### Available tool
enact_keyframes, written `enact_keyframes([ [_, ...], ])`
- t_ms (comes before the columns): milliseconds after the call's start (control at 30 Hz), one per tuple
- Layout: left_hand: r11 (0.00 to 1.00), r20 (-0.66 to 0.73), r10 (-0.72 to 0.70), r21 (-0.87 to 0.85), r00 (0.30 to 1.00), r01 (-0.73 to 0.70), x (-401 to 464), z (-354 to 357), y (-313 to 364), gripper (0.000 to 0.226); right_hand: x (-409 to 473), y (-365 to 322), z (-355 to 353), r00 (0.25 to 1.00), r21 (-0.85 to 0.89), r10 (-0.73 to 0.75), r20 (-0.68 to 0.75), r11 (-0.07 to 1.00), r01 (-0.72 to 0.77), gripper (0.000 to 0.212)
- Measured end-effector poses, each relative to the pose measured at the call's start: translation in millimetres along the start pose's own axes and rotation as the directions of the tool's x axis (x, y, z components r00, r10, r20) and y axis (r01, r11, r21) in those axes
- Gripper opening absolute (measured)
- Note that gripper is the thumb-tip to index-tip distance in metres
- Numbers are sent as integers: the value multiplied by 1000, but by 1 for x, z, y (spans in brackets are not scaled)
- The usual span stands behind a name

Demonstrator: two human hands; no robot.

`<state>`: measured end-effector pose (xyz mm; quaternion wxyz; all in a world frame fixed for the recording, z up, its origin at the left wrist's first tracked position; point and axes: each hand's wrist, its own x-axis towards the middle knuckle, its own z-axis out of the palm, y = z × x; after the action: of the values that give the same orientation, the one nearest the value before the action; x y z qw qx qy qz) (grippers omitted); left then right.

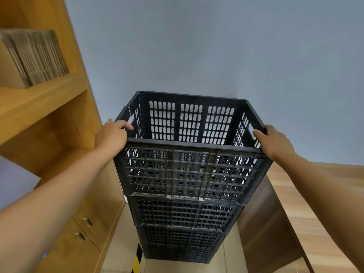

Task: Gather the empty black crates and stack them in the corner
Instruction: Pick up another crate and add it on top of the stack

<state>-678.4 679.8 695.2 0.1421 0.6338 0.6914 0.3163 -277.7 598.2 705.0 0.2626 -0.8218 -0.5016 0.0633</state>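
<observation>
wooden shelf (pixel 45 99) at left. our left hand (pixel 112 134) and right hand (pixel 273 142) have fingers curled into the handle slots of the top crate (pixel 189 166), seated on the stack (pixel 183 229) against the wall. stacking looks nearly done; release remains.

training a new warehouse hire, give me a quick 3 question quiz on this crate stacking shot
1. True or false: the top crate has goods inside it.
2. Where does the left hand grip the top crate? A) its side handle slot B) its bottom edge C) its far wall
3. Fill in: the stack stands between a wooden shelf unit on the left and a wooden ______ on the right.

Key:
1. False, it looks empty.
2. A; the right hand holds the opposite side rim.
3. Counter.
</observation>
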Motion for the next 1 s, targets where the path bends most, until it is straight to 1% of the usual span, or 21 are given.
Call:
enact_keyframes([
  [100, 998, 3, 31, 52, 1000, -31, -9, -4, 7, 53, 0, 0, -2, 1000, 16, -5, 1, 1000, 5, 50],
  [200, 994, -8, 46, 100, 999, -45, -8, -4, 7, 49, 0, 1, -2, 1000, -32, -10, 22, 999, 11, 52],
  [433, 996, -25, 59, 73, 998, -57, 2, 4, -3, 46, -9, 6, -1, 997, -77, -29, 70, 996, 34, 63],
  [633, 995, 1, 52, 84, 999, -52, -6, 0, -2, 50, -12, 7, -1, 998, -56, -40, 38, 998, 42, 66],
  [833, 993, 59, 37, 110, 998, -43, -9, -3, 4, 50, -8, 7, -1, 999, -44, -47, 13, 998, 47, 66],
  [900, 981, 62, 75, 173, 995, -84, -14, -8, 10, 47, -11, 6, -2, 998, -96, -65, -3, 993, 65, 64],
  [1000, 902, 71, 244, 349, 967, -254, -22, -13, 18, 40, -19, 6, -3, 977, -181, -185, -105, 970, 164, 59],
])
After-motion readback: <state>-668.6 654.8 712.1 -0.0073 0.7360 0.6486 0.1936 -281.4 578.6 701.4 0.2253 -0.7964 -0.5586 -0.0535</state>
